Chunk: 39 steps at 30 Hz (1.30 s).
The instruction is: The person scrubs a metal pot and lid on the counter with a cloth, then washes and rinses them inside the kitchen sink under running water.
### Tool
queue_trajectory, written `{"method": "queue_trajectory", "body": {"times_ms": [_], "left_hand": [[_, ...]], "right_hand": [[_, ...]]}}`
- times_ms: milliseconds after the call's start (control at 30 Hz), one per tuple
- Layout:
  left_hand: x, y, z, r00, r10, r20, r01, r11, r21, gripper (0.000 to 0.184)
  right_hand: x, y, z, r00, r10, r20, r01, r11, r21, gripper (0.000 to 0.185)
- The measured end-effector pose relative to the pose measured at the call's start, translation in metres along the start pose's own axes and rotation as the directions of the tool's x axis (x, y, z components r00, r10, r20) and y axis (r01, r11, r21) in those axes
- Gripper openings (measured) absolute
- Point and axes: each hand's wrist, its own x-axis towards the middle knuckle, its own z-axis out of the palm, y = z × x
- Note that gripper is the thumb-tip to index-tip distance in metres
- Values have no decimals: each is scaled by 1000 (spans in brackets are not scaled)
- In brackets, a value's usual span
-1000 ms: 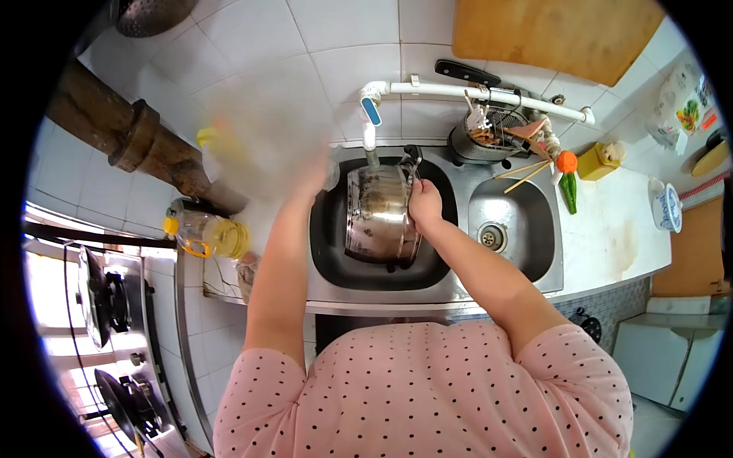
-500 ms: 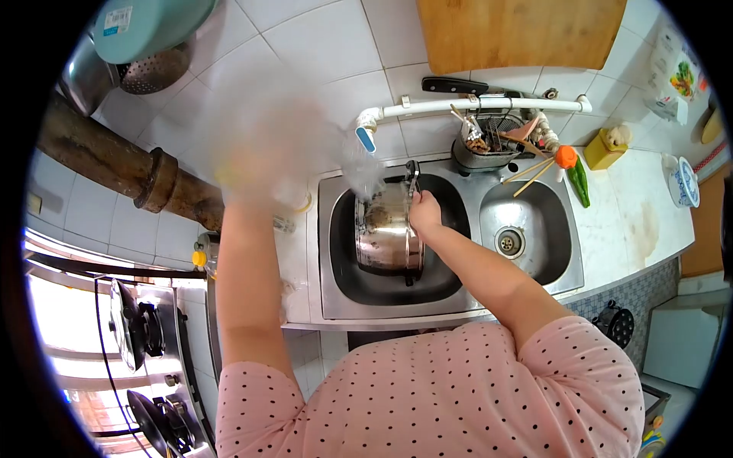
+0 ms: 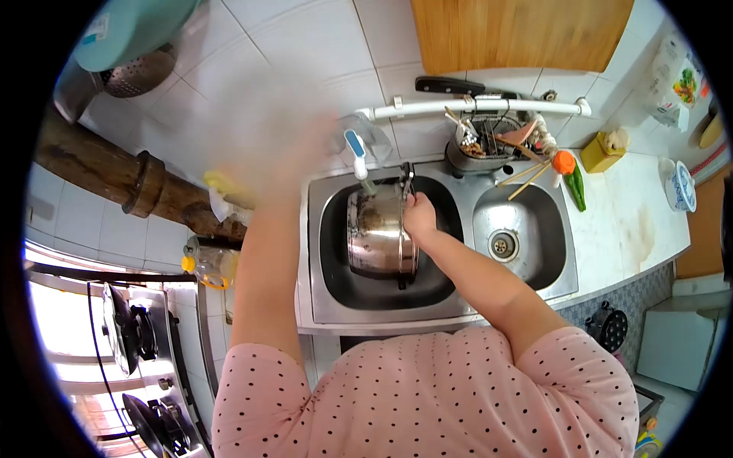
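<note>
A stainless steel pot (image 3: 374, 238) lies tilted in the left sink basin (image 3: 330, 282). My right hand (image 3: 419, 216) is closed at the pot's upper right edge, beside its dark handle. My left hand (image 3: 284, 156) is raised close to the camera, left of the tap. It is badly smeared, and its fingers cannot be made out. Beside it, a see-through object (image 3: 374, 139) shows behind the white tap with a blue top (image 3: 356, 149); whether the hand holds it is unclear. The tap's lower end is over the pot's back rim.
The right basin (image 3: 538, 263) has a drain. Behind it stands a utensil holder (image 3: 481, 159); chopsticks (image 3: 527, 182), an orange-capped item (image 3: 563, 162) and a green pepper (image 3: 576, 189) lie nearby. A knife (image 3: 449, 85) lies by the white pipe (image 3: 489, 105). Left are an oil bottle (image 3: 210, 262) and a stove (image 3: 156, 343).
My left hand is still raised and blurred. The see-through object beside it has shifted upward, uncovering more of the tap. My right hand stays on the pot. The view has shifted slightly.
</note>
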Motion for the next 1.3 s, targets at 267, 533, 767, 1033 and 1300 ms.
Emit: {"method": "queue_trajectory", "body": {"times_ms": [267, 533, 767, 1033, 1300], "left_hand": [[-69, -137, -46, 955, -285, -80, 294, 940, 173, 70], [-138, -169, 22, 957, -266, -120, 275, 959, 70, 66], [-168, -152, 31, 980, -193, -56, 199, 968, 150, 63], [-198, -129, 44, 909, 410, -74, -274, 722, 636, 54], [-182, -85, 68, 956, -291, -27, 280, 938, -205, 55]], "right_hand": [[7, 23, -10, 976, 62, 210, -121, 953, 279, 30], [13, 42, -17, 827, 172, 535, -504, 649, 570, 24], [-30, 43, -36, 890, 138, 435, -379, 754, 536, 23], [-88, 47, -63, 958, -196, 209, 101, 914, 392, 17], [-127, 29, -47, 814, -482, 326, 524, 850, -53, 14]]}}
